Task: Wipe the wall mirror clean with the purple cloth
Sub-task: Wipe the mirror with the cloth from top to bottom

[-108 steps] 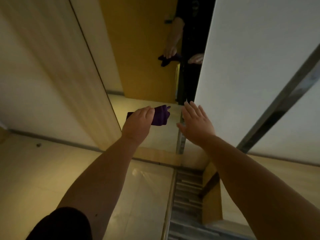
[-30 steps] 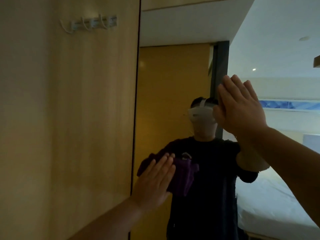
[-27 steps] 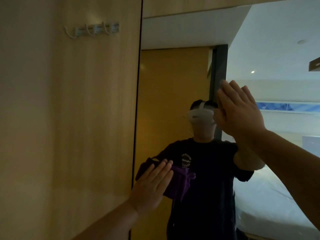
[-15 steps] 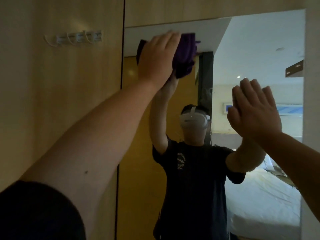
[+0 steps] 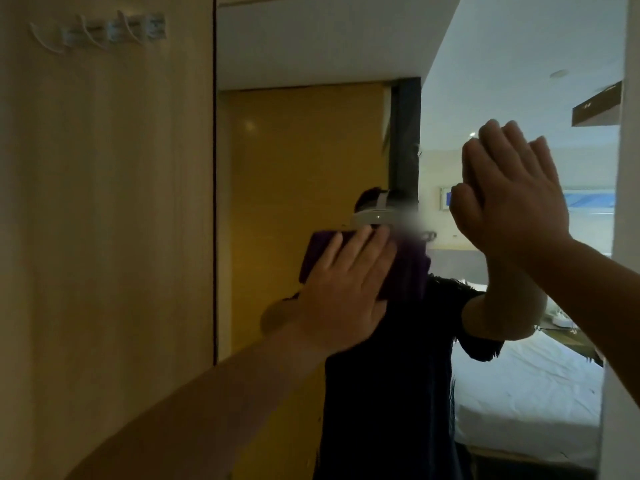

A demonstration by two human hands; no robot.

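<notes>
The left hand (image 5: 346,289), fingers flat, presses the purple cloth (image 5: 410,271) on the wall mirror (image 5: 304,150) at mid-height near its left edge, down from the top edge; the right hand (image 5: 512,202) stays open, braced near the right edge; one downward stroke looks done, with more glass left to wipe.

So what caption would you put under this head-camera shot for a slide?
Left hand presses the purple cloth against the wall mirror; right hand held flat at the glass.
</notes>
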